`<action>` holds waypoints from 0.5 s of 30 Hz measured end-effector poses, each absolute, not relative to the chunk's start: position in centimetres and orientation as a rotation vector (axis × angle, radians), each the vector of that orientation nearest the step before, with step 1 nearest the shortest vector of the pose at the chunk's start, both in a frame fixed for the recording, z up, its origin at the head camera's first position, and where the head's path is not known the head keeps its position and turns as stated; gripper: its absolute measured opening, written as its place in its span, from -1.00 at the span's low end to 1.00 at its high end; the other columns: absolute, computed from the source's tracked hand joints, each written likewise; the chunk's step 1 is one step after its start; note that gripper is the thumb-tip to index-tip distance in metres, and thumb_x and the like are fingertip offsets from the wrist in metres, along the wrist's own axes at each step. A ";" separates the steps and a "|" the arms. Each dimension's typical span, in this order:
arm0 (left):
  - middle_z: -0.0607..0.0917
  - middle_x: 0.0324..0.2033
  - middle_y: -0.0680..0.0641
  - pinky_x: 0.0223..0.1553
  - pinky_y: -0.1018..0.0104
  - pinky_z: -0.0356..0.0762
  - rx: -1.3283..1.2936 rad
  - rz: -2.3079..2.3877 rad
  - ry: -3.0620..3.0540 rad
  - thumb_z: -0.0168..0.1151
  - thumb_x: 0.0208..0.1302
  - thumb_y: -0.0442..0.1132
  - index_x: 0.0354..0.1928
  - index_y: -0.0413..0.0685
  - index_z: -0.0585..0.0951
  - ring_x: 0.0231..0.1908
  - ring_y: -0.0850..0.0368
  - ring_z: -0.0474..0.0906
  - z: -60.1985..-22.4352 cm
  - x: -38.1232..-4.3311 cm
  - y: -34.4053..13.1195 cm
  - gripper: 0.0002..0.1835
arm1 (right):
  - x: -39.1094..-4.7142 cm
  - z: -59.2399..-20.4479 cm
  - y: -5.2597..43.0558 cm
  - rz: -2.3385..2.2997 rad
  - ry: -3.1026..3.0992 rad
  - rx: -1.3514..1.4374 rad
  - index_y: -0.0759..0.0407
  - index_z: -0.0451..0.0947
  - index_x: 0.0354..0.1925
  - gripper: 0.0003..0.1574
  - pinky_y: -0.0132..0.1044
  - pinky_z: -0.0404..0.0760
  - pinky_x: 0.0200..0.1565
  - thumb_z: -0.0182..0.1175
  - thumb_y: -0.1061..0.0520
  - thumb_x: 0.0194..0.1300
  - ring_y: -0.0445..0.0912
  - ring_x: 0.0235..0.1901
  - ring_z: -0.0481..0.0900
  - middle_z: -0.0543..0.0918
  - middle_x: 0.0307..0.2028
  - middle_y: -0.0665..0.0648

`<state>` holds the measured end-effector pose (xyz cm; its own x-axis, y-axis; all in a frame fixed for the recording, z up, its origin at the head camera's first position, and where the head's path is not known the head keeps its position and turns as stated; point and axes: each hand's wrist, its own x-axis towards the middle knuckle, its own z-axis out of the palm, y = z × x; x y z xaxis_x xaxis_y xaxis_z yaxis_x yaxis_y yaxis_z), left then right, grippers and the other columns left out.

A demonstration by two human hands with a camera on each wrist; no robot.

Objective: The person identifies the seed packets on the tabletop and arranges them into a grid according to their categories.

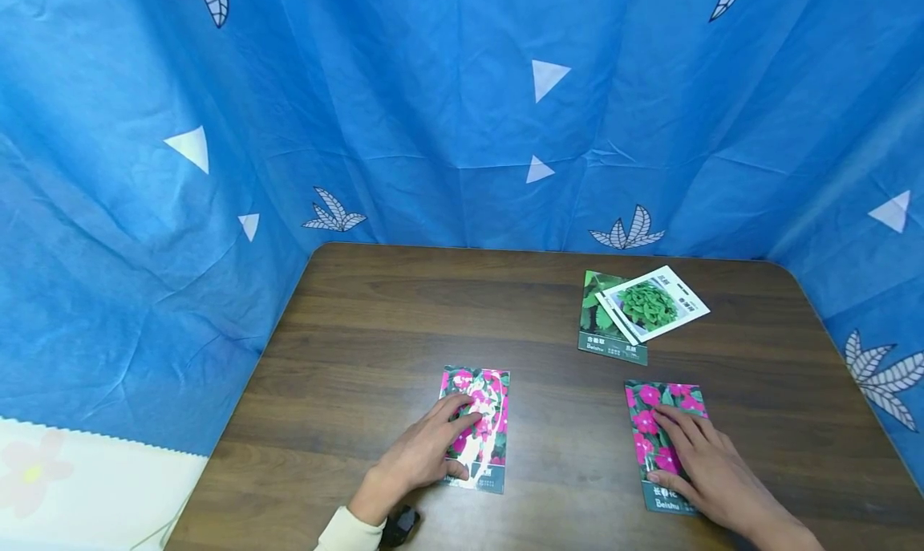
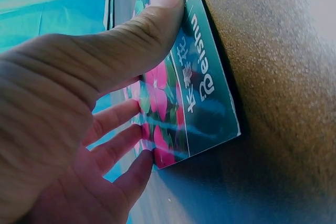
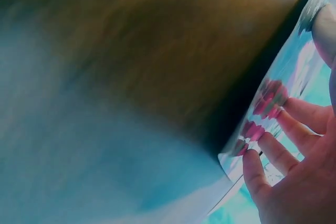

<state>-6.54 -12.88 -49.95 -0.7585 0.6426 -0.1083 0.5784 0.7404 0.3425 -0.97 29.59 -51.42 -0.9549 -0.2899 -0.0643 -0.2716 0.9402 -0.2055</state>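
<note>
In the head view, a flower seed packet (image 1: pixel 493 435) with pink blooms and a dark green lower band lies on the table. My left hand (image 1: pixel 422 451) rests on it from the left. In the left wrist view, the thumb presses the packet's green band (image 2: pixel 210 98), and the other fingers spread over the flower picture. A matching pink-flower packet (image 1: pixel 646 431) lies to the right, glossy in the right wrist view. Over its right part lies my right hand (image 1: pixel 711 471), fingertips on the picture and thumb near the lower band, hiding part of the packet.
Farther back on the brown wooden table (image 1: pixel 375 334), a white packet (image 1: pixel 671 298) with a leafy plant overlaps a green packet (image 1: pixel 594 322). A blue curtain (image 1: pixel 433 118) surrounds the table's back and sides. Below my left wrist sits a small black device (image 1: pixel 399 527).
</note>
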 end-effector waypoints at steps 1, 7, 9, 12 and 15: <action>0.34 0.41 -0.08 0.33 0.19 0.46 0.969 0.429 2.721 0.50 -0.02 0.14 0.38 -0.01 0.47 0.44 -0.02 0.22 -49.9 -6.5 -12.9 -0.12 | -1.0 -51.4 29.5 -0.297 2.998 -0.430 0.23 0.35 0.37 0.08 0.44 0.42 0.09 0.20 -0.50 0.21 0.23 0.24 0.27 0.31 0.34 0.25; 0.33 0.42 -0.08 0.37 0.17 0.41 0.960 0.439 2.716 0.50 -0.02 0.12 0.39 -0.01 0.46 0.45 -0.02 0.21 -50.0 -6.6 -12.8 -0.11 | -1.3 -51.2 28.6 -0.278 2.992 -0.420 0.23 0.34 0.37 0.13 0.43 0.42 0.12 0.15 -0.56 0.19 0.21 0.23 0.28 0.32 0.34 0.25; 0.33 0.43 -0.08 0.38 0.17 0.39 0.953 0.444 2.714 0.51 -0.02 0.12 0.39 -0.01 0.46 0.46 -0.03 0.20 -50.0 -6.6 -12.8 -0.11 | -1.4 -51.2 28.2 -0.270 2.989 -0.414 0.23 0.35 0.37 0.16 0.42 0.41 0.14 0.13 -0.59 0.18 0.22 0.24 0.28 0.32 0.35 0.25; 0.33 0.42 -0.08 0.39 0.16 0.38 0.949 0.447 2.711 0.51 -0.02 0.12 0.39 -0.02 0.46 0.46 -0.02 0.21 -50.0 -6.6 -12.8 -0.11 | -1.4 -51.2 27.7 -0.272 2.988 -0.421 0.23 0.35 0.38 0.17 0.40 0.42 0.15 0.12 -0.59 0.18 0.22 0.25 0.29 0.32 0.35 0.24; 0.33 0.42 -0.08 0.39 0.16 0.39 0.952 0.441 2.710 0.51 -0.02 0.12 0.39 -0.01 0.46 0.45 -0.02 0.21 -50.0 -6.6 -12.9 -0.11 | -1.4 -51.2 27.3 -0.280 2.988 -0.422 0.23 0.34 0.38 0.16 0.39 0.43 0.16 0.13 -0.59 0.18 0.21 0.25 0.29 0.31 0.35 0.23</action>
<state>-6.60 -12.87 -49.96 -0.7607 0.6380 -0.1190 0.5673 0.7427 0.3557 -1.40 27.31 -51.23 -0.9553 -0.2837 -0.0837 -0.2632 0.9444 -0.1973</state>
